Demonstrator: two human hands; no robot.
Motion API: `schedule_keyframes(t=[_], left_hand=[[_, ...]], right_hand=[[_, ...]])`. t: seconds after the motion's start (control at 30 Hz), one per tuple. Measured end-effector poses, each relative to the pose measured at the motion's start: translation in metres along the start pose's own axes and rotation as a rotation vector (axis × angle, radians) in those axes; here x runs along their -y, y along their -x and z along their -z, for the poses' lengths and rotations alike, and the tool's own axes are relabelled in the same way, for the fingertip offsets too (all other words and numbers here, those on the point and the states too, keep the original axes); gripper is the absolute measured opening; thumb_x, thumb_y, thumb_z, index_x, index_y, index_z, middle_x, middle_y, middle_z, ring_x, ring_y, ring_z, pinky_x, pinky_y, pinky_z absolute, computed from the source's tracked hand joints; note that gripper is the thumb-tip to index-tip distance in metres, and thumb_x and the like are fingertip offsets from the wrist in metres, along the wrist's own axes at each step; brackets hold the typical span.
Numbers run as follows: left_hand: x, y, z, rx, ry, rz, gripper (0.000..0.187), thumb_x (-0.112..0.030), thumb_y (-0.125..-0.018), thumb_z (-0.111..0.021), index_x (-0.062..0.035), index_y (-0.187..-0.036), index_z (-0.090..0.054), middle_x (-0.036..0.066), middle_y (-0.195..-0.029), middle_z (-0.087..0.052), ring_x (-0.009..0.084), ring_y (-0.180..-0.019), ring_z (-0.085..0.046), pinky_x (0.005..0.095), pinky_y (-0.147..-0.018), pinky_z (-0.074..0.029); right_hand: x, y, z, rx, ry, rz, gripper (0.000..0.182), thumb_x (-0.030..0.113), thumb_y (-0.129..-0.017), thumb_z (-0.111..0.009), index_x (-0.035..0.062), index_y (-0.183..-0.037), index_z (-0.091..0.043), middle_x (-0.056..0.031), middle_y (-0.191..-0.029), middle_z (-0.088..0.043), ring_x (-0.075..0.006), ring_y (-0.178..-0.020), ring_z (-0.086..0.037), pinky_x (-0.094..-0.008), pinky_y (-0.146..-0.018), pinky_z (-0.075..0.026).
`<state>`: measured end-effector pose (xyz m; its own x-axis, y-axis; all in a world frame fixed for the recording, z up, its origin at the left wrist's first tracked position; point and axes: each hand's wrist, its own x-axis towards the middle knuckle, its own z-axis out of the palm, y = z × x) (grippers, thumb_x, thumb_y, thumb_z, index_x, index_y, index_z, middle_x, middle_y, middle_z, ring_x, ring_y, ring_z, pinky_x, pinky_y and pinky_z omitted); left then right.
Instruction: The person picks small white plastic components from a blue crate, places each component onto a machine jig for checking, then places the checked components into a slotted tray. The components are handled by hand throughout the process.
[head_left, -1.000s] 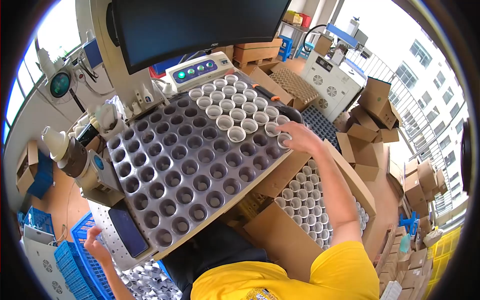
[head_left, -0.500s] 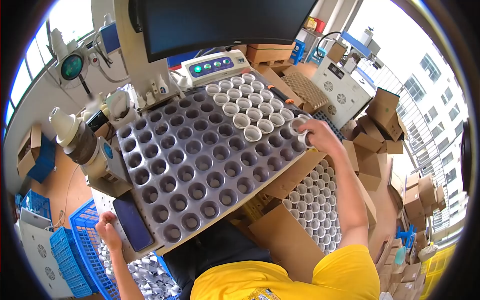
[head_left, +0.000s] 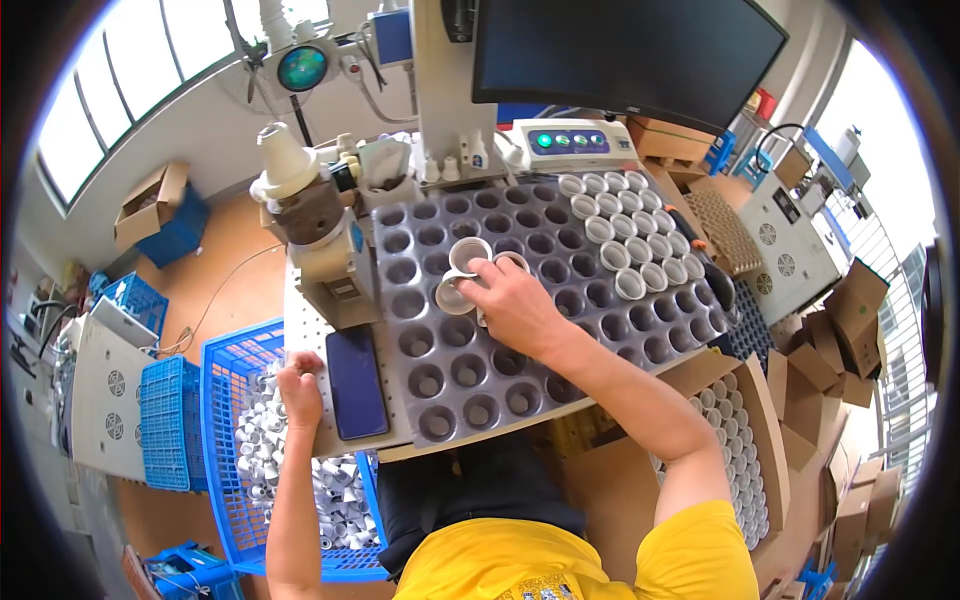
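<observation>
A grey tray point(head_left: 437, 342) with rows of round pockets lies on the workbench, and white round cups point(head_left: 629, 284) fill its back right part. Over its left half, my right hand point(head_left: 513, 305) is closed on several white cups point(head_left: 469, 254), held in a cluster above the pockets. My left hand point(head_left: 301, 390) rests at the bench's left edge beside a dark phone point(head_left: 356, 384). Its fingers are curled, and whether they hold anything is hidden.
A blue basket point(head_left: 222, 440) of small white parts stands at the lower left. An open carton point(head_left: 772, 440) of white cups is at the lower right. Behind the tray are a monitor point(head_left: 625, 60) and a control box point(head_left: 567, 143). A machine point(head_left: 337, 280) stands left.
My right hand has moved from the tray's right edge to its left half with white cups in it. The view has turned left. My left hand stays at the bench's left edge.
</observation>
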<state>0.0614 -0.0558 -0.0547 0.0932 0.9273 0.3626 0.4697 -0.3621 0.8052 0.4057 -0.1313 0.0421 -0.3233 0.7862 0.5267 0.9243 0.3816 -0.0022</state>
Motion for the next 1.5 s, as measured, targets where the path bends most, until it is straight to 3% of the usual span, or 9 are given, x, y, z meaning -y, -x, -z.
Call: schedule_keyframes(t=[0.17, 0.27, 0.4, 0.43, 0.57, 0.7, 1.33, 1.43, 1.5], left_hand=[[0.000, 0.000, -0.001, 0.013, 0.063, 0.046, 0.030, 0.006, -0.062, -0.034, 0.0052, -0.078, -0.060, 0.011, -0.071, -0.061, 0.0200, -0.071, -0.059, 0.0291, -0.073, -0.047], [-0.005, -0.002, 0.001, 0.042, 0.066, 0.072, 0.029, 0.006, -0.063, -0.034, 0.0054, -0.078, -0.059, 0.011, -0.071, -0.061, 0.0183, -0.070, -0.057, 0.0279, -0.072, -0.046], [-0.004, -0.002, 0.002, 0.045, 0.025, 0.068, 0.030, 0.007, -0.062, -0.033, 0.0046, -0.077, -0.060, 0.010, -0.069, -0.060, 0.0172, -0.069, -0.056, 0.0270, -0.070, -0.045], [-0.005, -0.002, 0.002, 0.043, 0.019, 0.071, 0.030, 0.007, -0.062, -0.033, 0.0045, -0.077, -0.060, 0.010, -0.069, -0.060, 0.0173, -0.069, -0.056, 0.0270, -0.071, -0.046], [-0.005, 0.000, 0.000, 0.022, 0.031, 0.050, 0.030, 0.007, -0.062, -0.033, 0.0041, -0.076, -0.060, 0.010, -0.069, -0.061, 0.0176, -0.069, -0.057, 0.0272, -0.070, -0.046], [0.006, 0.000, -0.003, 0.002, 0.019, 0.020, 0.030, 0.010, -0.061, -0.035, 0.0034, -0.077, -0.060, 0.012, -0.071, -0.062, 0.0199, -0.069, -0.060, 0.0297, -0.071, -0.049], [-0.007, 0.004, -0.001, -0.012, -0.032, 0.079, 0.031, 0.004, -0.062, -0.034, 0.0031, -0.077, -0.061, 0.011, -0.072, -0.062, 0.0208, -0.070, -0.059, 0.0296, -0.073, -0.047], [0.005, -0.010, 0.007, 0.123, 0.091, 0.160, 0.028, 0.001, -0.069, -0.035, 0.0026, -0.074, -0.063, 0.010, -0.071, -0.063, 0.0190, -0.068, -0.057, 0.0286, -0.071, -0.046], [0.007, -0.035, 0.009, -0.092, 0.144, 0.030, 0.031, -0.004, -0.078, -0.035, 0.0025, -0.070, -0.064, 0.009, -0.067, -0.063, 0.0171, -0.068, -0.057, 0.0282, -0.069, -0.046]], right_hand=[[0.001, 0.010, 0.016, -0.009, -0.215, -0.076, 0.065, -0.003, -0.069, -0.061, 0.0098, -0.131, -0.047, -0.0232, -0.136, -0.040, -0.0402, -0.105, -0.056, -0.0417, -0.085, -0.049], [-0.005, 0.031, 0.028, -0.087, -0.330, -0.210, 0.063, 0.000, -0.072, -0.061, 0.0094, -0.132, -0.046, -0.0241, -0.136, -0.040, -0.0400, -0.106, -0.056, -0.0416, -0.084, -0.050], [-0.028, 0.059, 0.028, -0.101, -0.260, -0.239, 0.052, 0.006, -0.075, -0.065, 0.0039, -0.124, -0.050, -0.0204, -0.125, -0.050, -0.0384, -0.105, -0.056, -0.0408, -0.089, -0.047], [-0.030, 0.060, 0.029, -0.127, -0.260, -0.259, 0.044, 0.008, -0.074, -0.066, 0.0021, -0.116, -0.053, -0.0178, -0.114, -0.056, -0.0374, -0.102, -0.056, -0.0412, -0.088, -0.047], [-0.032, 0.057, 0.037, -0.091, -0.226, -0.534, 0.027, 0.009, -0.075, -0.066, 0.0033, -0.098, -0.053, -0.0135, -0.093, -0.060, -0.0347, -0.094, -0.056, -0.0428, -0.079, -0.047], [-0.027, 0.048, 0.044, 0.016, -0.086, -0.597, 0.024, 0.014, -0.074, -0.066, 0.0054, -0.090, -0.051, -0.0110, -0.086, -0.059, -0.0333, -0.087, -0.053, -0.0430, -0.076, -0.044], [-0.030, 0.057, 0.018, -0.209, -0.125, -0.481, 0.026, 0.007, -0.073, -0.067, 0.0033, -0.079, -0.042, -0.0126, -0.076, -0.048, -0.0330, -0.077, -0.049, -0.0433, -0.069, -0.040], [-0.030, 0.056, 0.020, -0.174, -0.110, -0.501, 0.026, 0.009, -0.073, -0.067, 0.0042, -0.077, -0.043, -0.0115, -0.073, -0.048, -0.0334, -0.079, -0.051, -0.0434, -0.068, -0.041], [-0.033, 0.053, 0.026, -0.072, -0.107, -0.521, 0.026, 0.011, -0.072, -0.067, 0.0044, -0.074, -0.043, -0.0108, -0.069, -0.048, -0.0319, -0.077, -0.051, -0.0423, -0.066, -0.042]])
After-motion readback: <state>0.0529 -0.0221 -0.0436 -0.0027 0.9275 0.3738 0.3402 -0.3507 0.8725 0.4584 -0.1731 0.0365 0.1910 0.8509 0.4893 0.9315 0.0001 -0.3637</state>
